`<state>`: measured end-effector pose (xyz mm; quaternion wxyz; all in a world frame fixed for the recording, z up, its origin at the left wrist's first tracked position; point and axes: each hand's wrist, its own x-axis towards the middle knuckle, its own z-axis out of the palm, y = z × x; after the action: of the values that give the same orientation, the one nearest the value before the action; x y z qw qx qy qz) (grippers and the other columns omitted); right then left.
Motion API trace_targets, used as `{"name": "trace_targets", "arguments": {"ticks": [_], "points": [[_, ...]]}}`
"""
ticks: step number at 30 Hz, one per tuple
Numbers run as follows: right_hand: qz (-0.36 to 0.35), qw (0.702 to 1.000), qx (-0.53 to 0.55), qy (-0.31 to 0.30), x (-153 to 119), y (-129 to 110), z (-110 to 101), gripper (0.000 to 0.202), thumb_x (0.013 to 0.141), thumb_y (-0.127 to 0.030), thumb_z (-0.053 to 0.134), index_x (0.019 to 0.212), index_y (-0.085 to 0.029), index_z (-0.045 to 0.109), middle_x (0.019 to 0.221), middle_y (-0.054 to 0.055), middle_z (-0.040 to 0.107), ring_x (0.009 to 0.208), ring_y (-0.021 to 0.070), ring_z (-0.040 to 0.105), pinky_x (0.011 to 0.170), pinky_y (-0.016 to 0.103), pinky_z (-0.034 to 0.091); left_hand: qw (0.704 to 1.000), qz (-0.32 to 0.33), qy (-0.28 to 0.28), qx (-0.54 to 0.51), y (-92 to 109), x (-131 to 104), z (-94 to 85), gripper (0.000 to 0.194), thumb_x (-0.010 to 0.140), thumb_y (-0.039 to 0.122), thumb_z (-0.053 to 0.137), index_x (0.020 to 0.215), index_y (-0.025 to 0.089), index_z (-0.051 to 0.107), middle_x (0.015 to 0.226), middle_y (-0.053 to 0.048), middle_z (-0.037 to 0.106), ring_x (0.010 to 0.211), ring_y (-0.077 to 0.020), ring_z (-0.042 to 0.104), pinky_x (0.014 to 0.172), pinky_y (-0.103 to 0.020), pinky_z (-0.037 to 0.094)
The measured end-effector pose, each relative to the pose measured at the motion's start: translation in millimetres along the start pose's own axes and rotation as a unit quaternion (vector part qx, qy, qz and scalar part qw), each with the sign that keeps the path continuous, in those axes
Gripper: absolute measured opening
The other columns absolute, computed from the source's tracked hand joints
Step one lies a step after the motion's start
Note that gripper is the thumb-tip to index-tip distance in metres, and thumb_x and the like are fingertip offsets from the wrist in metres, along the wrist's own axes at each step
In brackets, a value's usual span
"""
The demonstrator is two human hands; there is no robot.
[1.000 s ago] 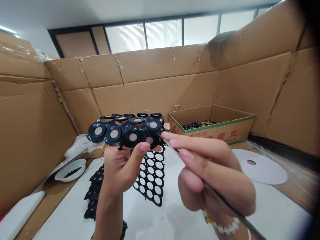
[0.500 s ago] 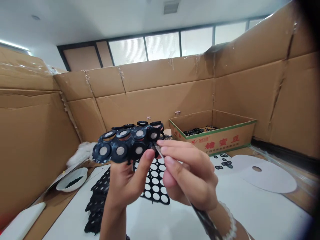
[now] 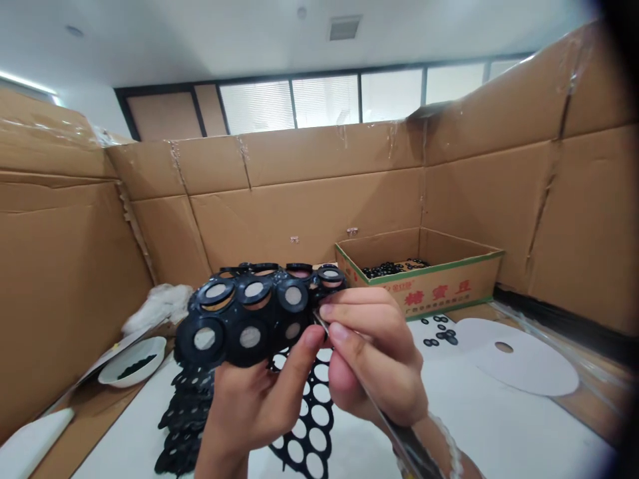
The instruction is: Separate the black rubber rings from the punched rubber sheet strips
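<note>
- The left hand [image 3: 257, 409] is closed on a bumpy black sheet [image 3: 269, 316], with the thumb on its near side and the palm under it.
- The black sheet is up in the air, over the white table [image 3: 499, 426]. It has many round rings with pale middles.
- The right hand [image 3: 382, 362] pinches a thin metal tool [image 3: 409, 447]. Its tip points at the sheet's right end, but I cannot tell if it touches.
- The two hands are very close. I cannot tell if their fingers touch.
- Below them lies a flat black net [image 3: 310, 426] full of round holes.
- A dark pile of sheets [image 3: 184, 419] sits to the left of the net.
- Farther left is a white bowl [image 3: 107, 378] with small black bits [image 3: 137, 366] inside.
- On the right, little black rings [image 3: 450, 337] lie beside a big white disc [image 3: 529, 359] with a hole.
- Behind them stands a green-edged box [image 3: 444, 293] with black rings inside.
</note>
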<state>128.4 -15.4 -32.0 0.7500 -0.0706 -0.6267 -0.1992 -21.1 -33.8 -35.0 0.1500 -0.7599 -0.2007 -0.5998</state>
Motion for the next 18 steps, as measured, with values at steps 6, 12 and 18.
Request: {"name": "trace_targets", "arguments": {"ticks": [6,12,18], "points": [[-0.038,0.997,0.033,0.053,0.7,11.3,11.3,0.006,0.092,-0.020,0.059,0.087,-0.020,0.062,0.077,0.004,0.067,0.071,0.0166,0.063,0.062,0.031,0.059,0.999,-0.002,-0.043,-0.022,4.8,14.6,9.1,0.035,0.090,0.014,0.062,0.119,0.033,0.066,0.096,0.003,0.077,0.096,-0.0215,0.073,0.092,-0.037,0.057],[0.053,0.991,0.120,-0.001,1.9,15.7,13.4,0.008,0.088,-0.014,0.062,0.091,-0.018,0.067,0.083,0.007,0.069,0.082,0.0189,0.067,0.079,0.037,0.060,0.995,-0.059,0.011,-0.079,-9.9,16.0,14.1,0.031,0.091,0.012,0.061,0.109,0.035,0.070,0.094,0.004,0.077,0.100,-0.0200,0.070,0.097,-0.038,0.053],[0.133,0.971,0.192,-0.046,6.2,15.8,0.0,0.010,0.086,-0.012,0.064,0.091,-0.018,0.070,0.088,0.006,0.071,0.084,0.0186,0.067,0.085,0.042,0.057,0.993,-0.059,0.002,-0.101,-13.5,12.3,16.8,0.026,0.091,0.013,0.061,0.103,0.033,0.074,0.096,0.003,0.076,0.097,-0.0189,0.070,0.098,-0.035,0.051]]}}
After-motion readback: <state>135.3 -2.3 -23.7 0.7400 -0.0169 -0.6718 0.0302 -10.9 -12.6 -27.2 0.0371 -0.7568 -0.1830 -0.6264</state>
